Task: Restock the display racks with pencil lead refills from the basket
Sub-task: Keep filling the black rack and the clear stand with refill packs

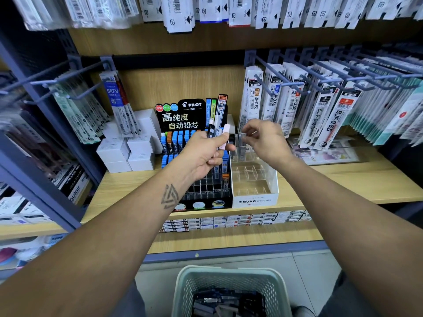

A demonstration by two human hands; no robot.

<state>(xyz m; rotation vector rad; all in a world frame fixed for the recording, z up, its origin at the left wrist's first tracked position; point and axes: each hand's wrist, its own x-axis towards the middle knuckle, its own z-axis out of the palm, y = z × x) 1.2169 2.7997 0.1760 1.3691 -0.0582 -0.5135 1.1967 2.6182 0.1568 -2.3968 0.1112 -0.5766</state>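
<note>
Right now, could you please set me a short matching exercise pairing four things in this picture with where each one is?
Things:
1. bunch of lead cases
2. single grey case
3. basket
4. MONO rack

Places:
A. on the floor below the shelf
B. on the shelf, right of the black PILOT rack
C. gripped in the left hand
D. pinched by the right hand

Pairs: 1-C, 2-D, 3-A, 4-B
</note>
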